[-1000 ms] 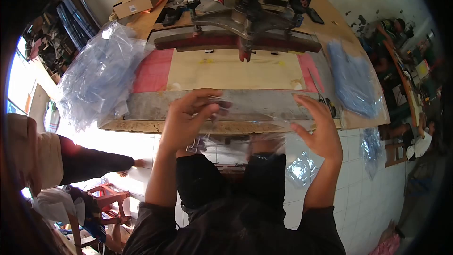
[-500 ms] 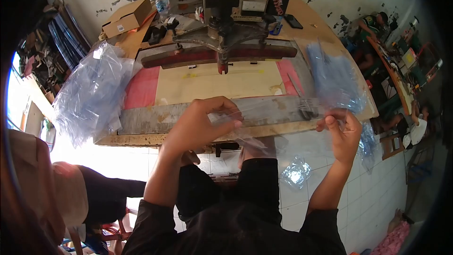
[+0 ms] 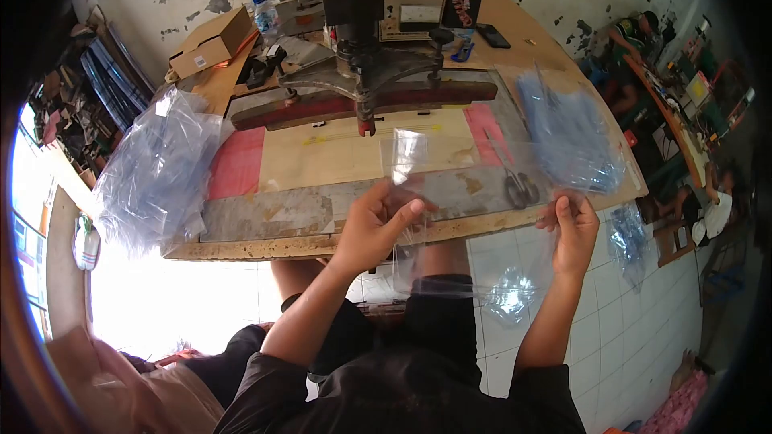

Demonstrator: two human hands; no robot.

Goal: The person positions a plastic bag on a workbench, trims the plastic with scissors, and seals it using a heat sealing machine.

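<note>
A clear plastic sheet [image 3: 482, 249] is spread between my hands, above my lap and across the table's front edge. My left hand [image 3: 374, 225] is closed on its left side, the thumb on top and the fingertips seen through the plastic. At the opposite side my right hand [image 3: 572, 229] pinches the sheet between thumb and fingers. Beyond it lie scissors [image 3: 521, 189] on the grey board, partly behind the clear film. Farther back, a press head with a long red-and-grey bar [image 3: 370, 104] stands over a cream sheet [image 3: 322, 149] with pink ends.
Heaps of clear bluish plastic lie at the left [image 3: 157, 169] and right [image 3: 575, 137] of the table. A cardboard box [image 3: 211, 42], a bottle [image 3: 264, 14] and a phone [image 3: 493, 36] sit at the back. Other people are at the far right; crumpled plastic [image 3: 511, 293] is on the floor.
The plastic sheet has gone from bunched and slack to spread wide between my hands. My left hand has moved right, toward my right hand, which stays nearly in place. The view has shifted slightly.
</note>
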